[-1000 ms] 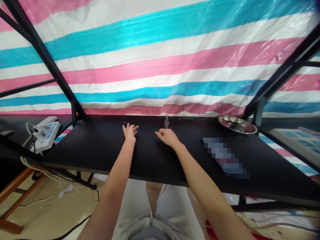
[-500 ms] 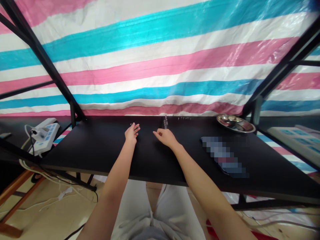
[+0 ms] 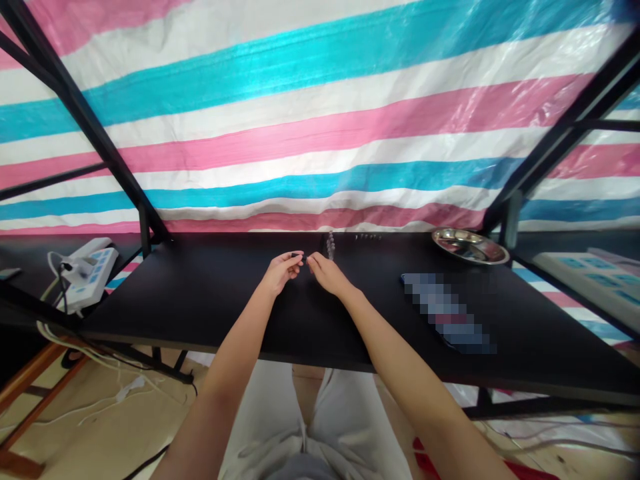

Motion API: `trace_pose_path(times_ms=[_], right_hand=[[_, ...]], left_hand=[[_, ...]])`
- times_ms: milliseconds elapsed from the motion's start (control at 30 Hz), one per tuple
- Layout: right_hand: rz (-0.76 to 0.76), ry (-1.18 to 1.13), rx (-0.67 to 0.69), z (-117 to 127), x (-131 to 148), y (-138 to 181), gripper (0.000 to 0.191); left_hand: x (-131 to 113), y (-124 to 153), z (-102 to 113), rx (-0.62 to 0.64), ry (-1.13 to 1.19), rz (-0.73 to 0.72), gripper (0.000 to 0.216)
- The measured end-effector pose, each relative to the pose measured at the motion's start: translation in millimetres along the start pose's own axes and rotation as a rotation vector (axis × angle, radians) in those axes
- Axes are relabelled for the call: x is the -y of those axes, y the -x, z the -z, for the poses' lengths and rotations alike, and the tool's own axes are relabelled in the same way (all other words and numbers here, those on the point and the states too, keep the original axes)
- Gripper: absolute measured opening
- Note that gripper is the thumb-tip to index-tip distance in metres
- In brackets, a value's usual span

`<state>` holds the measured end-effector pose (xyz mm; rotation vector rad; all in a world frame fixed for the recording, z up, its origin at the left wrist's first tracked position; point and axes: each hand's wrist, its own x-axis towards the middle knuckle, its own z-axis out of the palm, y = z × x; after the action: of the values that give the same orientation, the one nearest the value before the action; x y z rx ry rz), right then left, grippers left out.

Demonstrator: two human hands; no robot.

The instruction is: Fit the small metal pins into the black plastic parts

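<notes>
My left hand [image 3: 284,272] pinches a small dark piece [image 3: 299,256] between thumb and fingers, above the black table. Its exact kind is too small to make out. Close beside it on the right is my right hand [image 3: 324,271], with thumb and fingertips pressed together at the piece's right end. Whatever those fingertips grip is hidden. Just behind my right hand, a row of small shiny pieces [image 3: 331,245] runs toward the table's back edge. Farther right along that edge lie several tiny shiny bits [image 3: 369,237].
A round metal dish [image 3: 470,247] stands at the back right of the black table [image 3: 200,293]. In front of it lies a blurred-out bluish flat object [image 3: 445,313]. White power strips [image 3: 93,277] with cables sit on the left. Striped sheeting [image 3: 320,133] hangs behind.
My left hand has moved right and closed from loosely spread fingers into a pinch, with a dark piece now showing in it. My right hand's fingers have stretched toward the left hand.
</notes>
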<state>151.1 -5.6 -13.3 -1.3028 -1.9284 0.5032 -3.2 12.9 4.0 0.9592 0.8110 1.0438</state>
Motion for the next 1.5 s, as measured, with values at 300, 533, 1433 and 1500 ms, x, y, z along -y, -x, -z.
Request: trace_pose_path(times_ms=[300,533,1433,1500], right_hand=[[0.034,-0.044,-0.067,1.9,2.4,-0.3,0.029],[0.054,-0.048,-0.088,-0.2,0.2,0.2,0.031],[-0.431,0.046,0.148,43.1,-14.3,0.8,0.006],[-0.44,0.145,0.017,42.4,-21.9,-0.6,0.009]], left_hand=[[1.0,-0.3,1.1,0.066,0.001,-0.083,0.041],[2.4,-2.9,2.6,-0.02,0.004,-0.097,0.041],[40.5,-19.9,-8.7,-0.184,-0.82,-0.382,0.018],[40.6,-22.3,-17.3,-0.162,-0.897,-0.408,0.015]])
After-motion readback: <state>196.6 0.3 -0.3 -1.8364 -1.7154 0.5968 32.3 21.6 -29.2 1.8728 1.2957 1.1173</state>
